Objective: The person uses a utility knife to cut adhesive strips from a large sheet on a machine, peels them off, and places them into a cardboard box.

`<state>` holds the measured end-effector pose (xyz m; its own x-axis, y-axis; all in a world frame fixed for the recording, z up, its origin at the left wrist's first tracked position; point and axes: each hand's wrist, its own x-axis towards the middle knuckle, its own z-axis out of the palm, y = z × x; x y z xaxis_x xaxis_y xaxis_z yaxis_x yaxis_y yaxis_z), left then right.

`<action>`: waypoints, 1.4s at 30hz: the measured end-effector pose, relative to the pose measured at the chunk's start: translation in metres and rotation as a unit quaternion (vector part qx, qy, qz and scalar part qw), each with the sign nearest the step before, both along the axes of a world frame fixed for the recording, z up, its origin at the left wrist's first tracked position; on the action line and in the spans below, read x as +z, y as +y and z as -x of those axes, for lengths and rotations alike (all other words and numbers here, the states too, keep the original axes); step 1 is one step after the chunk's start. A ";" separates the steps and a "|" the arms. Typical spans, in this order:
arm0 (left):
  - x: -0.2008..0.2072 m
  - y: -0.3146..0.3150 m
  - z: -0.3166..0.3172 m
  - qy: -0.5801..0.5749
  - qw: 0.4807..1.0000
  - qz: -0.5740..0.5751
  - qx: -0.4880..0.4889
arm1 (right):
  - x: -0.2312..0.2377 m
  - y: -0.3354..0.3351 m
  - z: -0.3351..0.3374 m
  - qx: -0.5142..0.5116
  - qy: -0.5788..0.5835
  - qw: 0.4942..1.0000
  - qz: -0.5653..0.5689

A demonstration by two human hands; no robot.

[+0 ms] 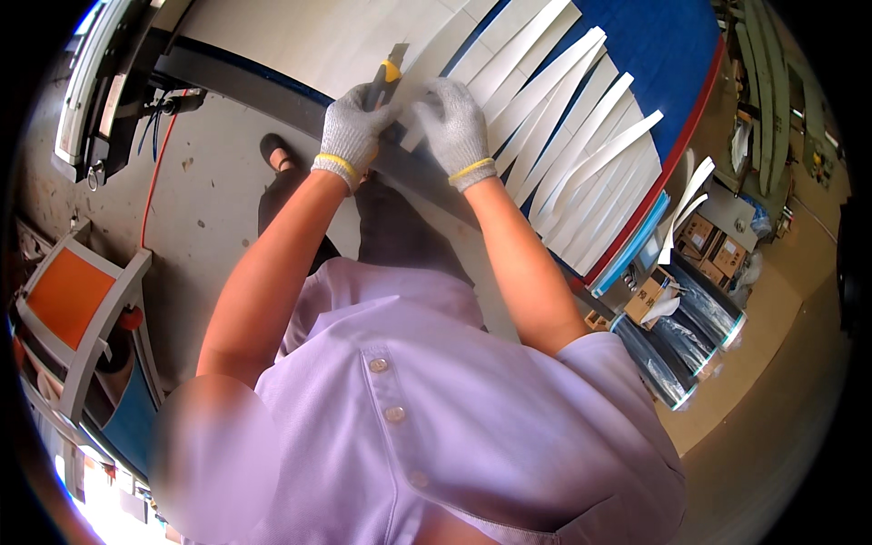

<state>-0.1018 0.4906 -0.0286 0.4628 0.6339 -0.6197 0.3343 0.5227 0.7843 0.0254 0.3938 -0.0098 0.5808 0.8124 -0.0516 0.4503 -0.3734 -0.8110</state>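
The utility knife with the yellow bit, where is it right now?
The utility knife is near the top middle of the head view, gripped in the gloved left hand, its blade on the white sheet, just left of the gloved right hand and the cut white strips.

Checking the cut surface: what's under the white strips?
A blue mat with a red edge lies under the white strips. Near the hands, the right hand and left hand holding the knife cover it.
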 end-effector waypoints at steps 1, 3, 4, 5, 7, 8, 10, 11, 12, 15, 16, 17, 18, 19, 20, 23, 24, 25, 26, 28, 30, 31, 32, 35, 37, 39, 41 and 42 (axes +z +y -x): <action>0.000 -0.003 0.000 0.004 1.000 -0.028 0.003 | 0.003 0.003 0.001 -0.012 -0.022 1.000 0.005; 0.001 -0.006 0.003 0.009 0.997 -0.071 0.000 | 0.003 0.007 0.003 -0.051 -0.073 0.996 0.026; 0.005 -0.009 0.006 0.011 0.996 -0.086 -0.006 | 0.008 0.012 0.005 -0.072 -0.097 0.992 0.038; 0.009 -0.012 0.009 0.013 0.995 -0.100 -0.012 | 0.014 0.016 0.007 -0.116 0.001 0.991 0.072; 0.019 -0.016 0.011 -0.014 0.999 -0.041 -0.001 | 0.028 0.024 0.010 -0.202 0.194 0.951 0.134; 0.022 -0.018 0.012 -0.039 0.999 -0.008 0.013 | 0.021 0.024 0.008 -0.205 0.198 0.950 0.125; 0.023 -0.018 0.014 -0.089 0.994 0.056 0.023 | 0.006 0.022 0.004 -0.210 0.207 0.950 0.108; 0.022 -0.017 0.015 -0.099 0.992 0.072 0.022 | 0.005 0.022 0.003 -0.218 0.229 0.943 0.101; 0.021 -0.016 0.015 -0.108 0.990 0.089 0.020 | 0.005 0.021 0.002 -0.226 0.251 0.937 0.093; 0.018 -0.013 0.015 -0.117 0.986 0.116 0.009 | 0.003 0.019 0.001 -0.232 0.272 0.929 0.094; 0.018 -0.013 0.015 -0.117 0.986 0.119 0.004 | 0.001 0.018 0.001 -0.230 0.272 0.929 0.095; 0.020 -0.012 0.014 -0.111 0.986 0.124 0.024 | 0.000 0.016 0.002 -0.234 0.258 0.933 0.085; 0.022 -0.011 0.012 -0.105 0.985 0.130 0.044 | 0.001 0.013 0.005 -0.237 0.245 0.937 0.075; 0.024 -0.011 0.012 -0.099 0.984 0.136 0.065 | 0.000 0.011 0.006 -0.240 0.232 0.940 0.066; 0.021 -0.009 0.014 -0.085 0.987 0.123 0.059 | 0.000 0.011 0.006 -0.251 0.247 0.935 0.044; 0.009 0.000 0.019 -0.061 0.993 0.093 0.047 | 0.001 0.012 0.008 -0.283 0.275 0.919 -0.007; 0.008 0.002 0.019 -0.063 0.993 0.089 0.049 | 0.004 0.012 0.009 -0.292 0.277 0.915 -0.013; 0.011 0.004 0.017 -0.065 0.993 0.085 0.051 | 0.004 0.010 0.007 -0.293 0.293 0.910 -0.001; 0.017 0.005 0.016 -0.053 0.995 0.065 0.052 | 0.005 0.009 0.006 -0.292 0.310 0.905 0.011; 0.025 0.007 0.012 -0.059 0.996 0.038 0.058 | 0.002 0.003 -0.001 -0.272 0.368 0.886 0.073; 0.032 0.011 0.008 -0.060 0.997 0.043 0.031 | 0.004 0.004 -0.001 -0.292 0.395 0.868 0.076; 0.037 0.015 0.007 -0.055 0.997 0.059 0.003 | 0.006 0.005 0.001 -0.300 0.409 0.858 0.078; 0.039 0.017 0.006 -0.051 0.996 0.076 -0.024 | 0.007 0.005 0.001 -0.295 0.417 0.855 0.083; 0.025 0.022 0.005 -0.063 0.988 0.128 -0.058 | 0.009 0.002 0.000 -0.290 0.442 0.846 0.065; 0.017 0.026 0.005 -0.068 0.985 0.140 -0.070 | 0.007 -0.004 0.001 -0.297 0.460 0.836 0.007; 0.017 0.029 0.005 -0.057 0.986 0.126 -0.097 | 0.002 -0.012 -0.006 -0.294 0.499 0.812 -0.069; 0.014 0.030 0.006 -0.059 0.986 0.123 -0.096 | 0.010 -0.008 -0.009 -0.297 0.500 0.805 -0.121; 0.013 0.029 0.007 -0.060 0.986 0.121 -0.096 | 0.013 -0.005 -0.008 -0.335 0.517 0.775 -0.138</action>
